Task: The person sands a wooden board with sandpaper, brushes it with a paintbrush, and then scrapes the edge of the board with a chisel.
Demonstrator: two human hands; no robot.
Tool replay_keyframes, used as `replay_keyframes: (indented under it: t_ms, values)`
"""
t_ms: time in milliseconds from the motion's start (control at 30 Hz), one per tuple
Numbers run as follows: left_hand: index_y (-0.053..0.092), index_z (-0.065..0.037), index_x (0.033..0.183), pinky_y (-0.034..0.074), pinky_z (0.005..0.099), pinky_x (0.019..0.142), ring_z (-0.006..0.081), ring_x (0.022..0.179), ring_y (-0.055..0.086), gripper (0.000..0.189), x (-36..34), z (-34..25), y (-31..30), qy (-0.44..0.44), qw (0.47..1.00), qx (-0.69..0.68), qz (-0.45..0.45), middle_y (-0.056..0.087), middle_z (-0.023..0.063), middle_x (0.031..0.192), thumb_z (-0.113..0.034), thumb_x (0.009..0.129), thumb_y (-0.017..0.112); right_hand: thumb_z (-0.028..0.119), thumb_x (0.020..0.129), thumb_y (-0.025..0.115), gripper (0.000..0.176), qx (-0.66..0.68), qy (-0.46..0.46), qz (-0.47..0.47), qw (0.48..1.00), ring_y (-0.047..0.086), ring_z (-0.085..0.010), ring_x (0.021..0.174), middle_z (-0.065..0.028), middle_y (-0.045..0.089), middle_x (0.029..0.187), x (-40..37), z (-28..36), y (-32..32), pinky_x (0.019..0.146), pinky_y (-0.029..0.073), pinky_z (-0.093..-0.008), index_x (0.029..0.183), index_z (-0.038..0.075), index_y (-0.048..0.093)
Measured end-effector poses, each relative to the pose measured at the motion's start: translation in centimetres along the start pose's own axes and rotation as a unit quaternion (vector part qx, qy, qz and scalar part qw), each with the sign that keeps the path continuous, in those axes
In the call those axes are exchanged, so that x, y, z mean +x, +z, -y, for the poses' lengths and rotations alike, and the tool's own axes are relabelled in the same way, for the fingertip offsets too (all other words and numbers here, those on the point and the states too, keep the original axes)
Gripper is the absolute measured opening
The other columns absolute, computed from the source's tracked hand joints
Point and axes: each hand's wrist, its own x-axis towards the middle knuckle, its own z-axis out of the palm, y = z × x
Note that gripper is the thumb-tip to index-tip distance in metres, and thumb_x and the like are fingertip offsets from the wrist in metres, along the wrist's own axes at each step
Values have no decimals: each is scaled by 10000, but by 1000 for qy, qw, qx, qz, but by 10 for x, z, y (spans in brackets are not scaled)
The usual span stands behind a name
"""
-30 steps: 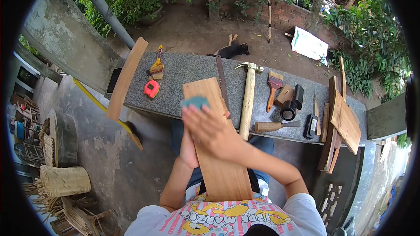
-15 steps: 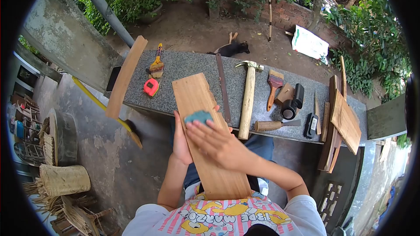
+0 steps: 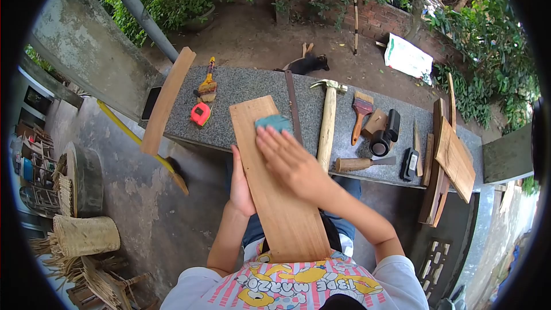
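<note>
A long wooden board (image 3: 290,206) slants up from my lap, its lower end against my shirt and its upper end close to the stone bench. My left hand (image 3: 241,186) grips the board's left edge, thumb up along the side and the other fingers hidden beneath. Flat on the upper face lies my right hand (image 3: 293,163), fingers together, pressing a teal piece of sandpaper (image 3: 274,121) against the wood near the top right edge. Part of the sandpaper is covered by my fingertips.
On the granite bench (image 3: 247,83) are a hammer (image 3: 328,120), a pink tape measure (image 3: 200,113), brushes, a chisel (image 3: 364,163) and a dark metal strip (image 3: 293,106). Wood pieces overhang both ends. A yellow-handled broom (image 3: 135,138) stands left; a dog (image 3: 308,65) lies beyond.
My right hand and the sandpaper have slid up the board toward its top right edge. My left hand keeps its hold, and the board has shifted only slightly.
</note>
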Motion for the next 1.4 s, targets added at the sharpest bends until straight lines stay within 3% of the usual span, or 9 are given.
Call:
replay_keyframes:
  t_ms: [500,633,700,900,1000,1167,1300,1333,1400]
  values:
    - [273,-153,1506,373,441,1085,250,1329,436,775,-2,-1,6,25,999,18,-38,393,88,1485,-692,952,217,58,865,570,522,-16,-13,37,999,364,-369,1384,-245,403,1455,-14,24,-5,1140,276,-498,1334,-127,435]
    - [235,-87,1512,321,431,1122,283,1367,382,857,5,-1,0,-35,986,-20,163,357,160,1499,-718,935,182,81,841,517,508,-5,-43,56,997,382,-364,1376,-248,416,1448,-20,33,-7,1133,296,-498,1299,-134,465]
    - [241,-86,1509,329,430,1116,280,1363,388,861,4,6,6,12,1000,3,0,360,155,1498,-722,932,182,64,853,535,496,-28,-45,42,998,376,-360,1380,-243,412,1452,-5,16,-10,1133,296,-497,1303,-130,462]
    - [277,-177,1507,337,397,1108,198,1345,410,744,-4,4,17,20,999,41,8,358,35,1518,-676,955,279,63,821,513,528,-43,-48,-58,996,367,-388,1376,-270,400,1443,48,-13,-14,1136,299,-494,1304,-139,442]
    - [285,-159,1501,343,446,1099,276,1323,437,817,-6,-3,19,46,995,62,-67,381,96,1498,-734,921,249,76,828,496,502,-9,-62,-42,997,375,-406,1366,-276,405,1437,40,8,-4,1131,298,-502,1281,-141,465]
    - [275,-130,1503,299,553,1094,461,1279,429,1015,-4,-19,6,-20,999,-15,47,430,238,1425,-864,810,175,68,867,492,465,33,-72,43,996,376,-341,1385,-229,427,1446,9,31,6,1135,298,-485,1300,-100,482]
    - [276,-164,1508,313,427,1117,264,1351,398,803,-6,-11,25,69,993,62,-69,357,84,1512,-722,932,239,67,893,527,457,12,-48,-13,999,371,-339,1387,-222,416,1457,39,8,-9,1133,297,-484,1314,-101,467]
    - [267,-185,1512,318,366,1118,165,1373,361,700,-4,-11,6,65,996,13,60,325,0,1531,-640,980,260,69,899,535,456,15,-41,-24,999,372,-344,1385,-224,414,1457,45,4,-10,1131,299,-484,1315,-103,465]
    - [266,-175,1511,317,401,1118,220,1367,374,753,-2,-13,19,110,993,32,-14,345,54,1514,-683,955,251,67,884,536,475,16,-37,-38,998,372,-349,1385,-224,410,1462,49,9,-13,1121,312,-483,1321,-103,460]
